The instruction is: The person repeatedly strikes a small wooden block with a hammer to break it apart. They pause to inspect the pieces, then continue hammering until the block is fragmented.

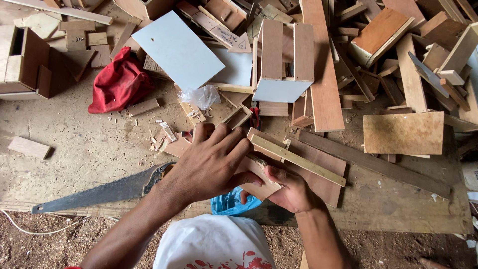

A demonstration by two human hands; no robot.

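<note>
Work in hand: you are holding a small flat piece of reddish-brown plywood (pixel 259 175) over the near edge of the dusty wooden workbench (pixel 89 149), roughly at its middle.
Progress: as far as I can judge, the piece is only being gripped and steadied; no cut, joint or fastening on it is visible, so most of the work looks undone.
Left hand (pixel 211 164): your palm lies over the top of the piece, fingers (pixel 234 144) spread wide and pressing down across it.
Right hand (pixel 291 192): it cups the piece's near right corner from below, the thumb (pixel 276 174) closed onto the upper face.
Piece relative to fingers: it sits clamped between both hands, its far end reaching past your left fingertips toward a pale narrow wooden strip (pixel 298 160) lying on a brown board.
Saw: the long grey-bladed handsaw (pixel 99 192) rests untouched along the near left edge, just beside your left wrist.
Behind: the red cloth bundle (pixel 119 82) lies toward the far left.
</note>
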